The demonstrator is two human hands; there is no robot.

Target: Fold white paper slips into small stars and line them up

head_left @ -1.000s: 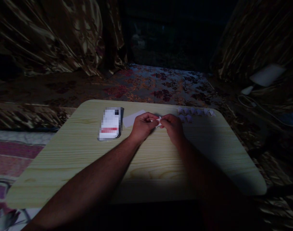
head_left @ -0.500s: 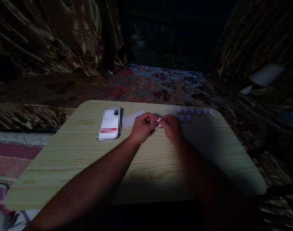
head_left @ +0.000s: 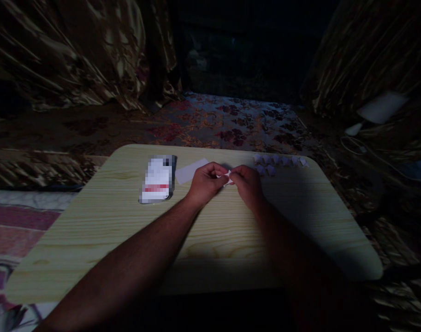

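My left hand (head_left: 206,183) and my right hand (head_left: 246,183) meet over the far middle of a pale wooden table (head_left: 127,240). Both pinch one small white folded piece of paper (head_left: 227,176) between their fingertips, just above the tabletop. A flat white paper slip (head_left: 190,171) lies just left of my left hand. To the right of my right hand, several small folded paper pieces (head_left: 278,161) lie in a row near the table's far edge.
A white card or packet with a red stripe (head_left: 157,179) lies at the far left of the table. Patterned floral fabric (head_left: 227,122) covers the floor beyond. Shiny brown drapes (head_left: 65,60) hang on both sides. A white device with a cable (head_left: 379,108) sits at the right.
Both hands stay together on the small folded paper, with only slight finger movement. Nothing else has shifted.
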